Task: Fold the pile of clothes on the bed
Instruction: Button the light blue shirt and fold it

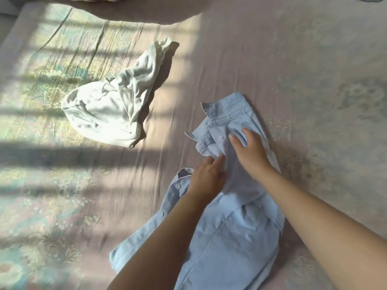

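While the light blue, finely ribbed cotton shirt with small buttons (226,237) is lying crumpled on the pale pink floral bed sheet (293,70), both hands are resting on it near the collar. The right hand (250,149) is pressing flat on the chest part, fingers spread and straight. The left hand (207,177) is touching the fabric just beside it, fingers loosely extended, holding nothing. A white, soft knitted garment (113,105) is lying bunched in the sunlight, well apart to the left.
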Tool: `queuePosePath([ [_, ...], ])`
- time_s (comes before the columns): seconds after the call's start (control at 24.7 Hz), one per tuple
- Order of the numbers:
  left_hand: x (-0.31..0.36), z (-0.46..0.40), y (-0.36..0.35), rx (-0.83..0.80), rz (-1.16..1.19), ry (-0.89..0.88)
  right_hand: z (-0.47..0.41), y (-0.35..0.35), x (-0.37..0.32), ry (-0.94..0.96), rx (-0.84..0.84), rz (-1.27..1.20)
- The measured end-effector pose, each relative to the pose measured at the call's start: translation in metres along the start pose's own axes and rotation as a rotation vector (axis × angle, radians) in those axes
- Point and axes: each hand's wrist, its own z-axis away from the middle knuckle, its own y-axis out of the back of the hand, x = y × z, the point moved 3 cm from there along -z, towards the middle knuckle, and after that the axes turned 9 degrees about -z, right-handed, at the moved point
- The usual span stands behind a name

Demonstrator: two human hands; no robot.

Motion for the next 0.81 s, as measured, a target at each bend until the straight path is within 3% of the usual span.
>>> queuePosePath([
  [0.16, 0.043, 0.029, -0.029, -0.047, -0.148, -0.272, -0.027, -0.003, -0.015, -0.133, -0.259, 0.165],
  [0.24, 0.047, 0.044, -0.041, -0.103, -0.031, -0.384, -0.034, 0.002, -0.009, -0.098, -0.32, 0.36],
  [0.28, 0.043, 0.046, -0.04, -0.107, 0.149, -0.356, -0.036, 0.007, -0.004, -0.077, -0.273, 0.431],
  [0.32, 0.036, 0.044, -0.036, -0.09, 0.351, -0.238, -0.038, 0.015, 0.002, -0.084, -0.209, 0.446],
  [0.41, 0.014, 0.027, -0.024, -0.014, 0.766, 0.202, -0.036, 0.027, 0.02, -0.151, -0.106, 0.343],
  [0.49, -0.005, -0.002, -0.019, 0.028, 1.148, 0.634, -0.034, 0.032, 0.031, -0.16, -0.101, 0.26],
  [0.53, -0.011, -0.02, -0.018, 0.03, 1.234, 0.744, -0.036, 0.032, 0.032, -0.144, -0.107, 0.239],
  [0.69, -0.03, -0.068, -0.018, -0.019, 1.255, 0.942, -0.054, 0.01, 0.02, -0.08, -0.131, 0.088],
  [0.81, -0.027, -0.081, -0.02, -0.128, 1.412, 0.88, -0.065, -0.013, 0.012, -0.101, -0.202, 0.044],
])
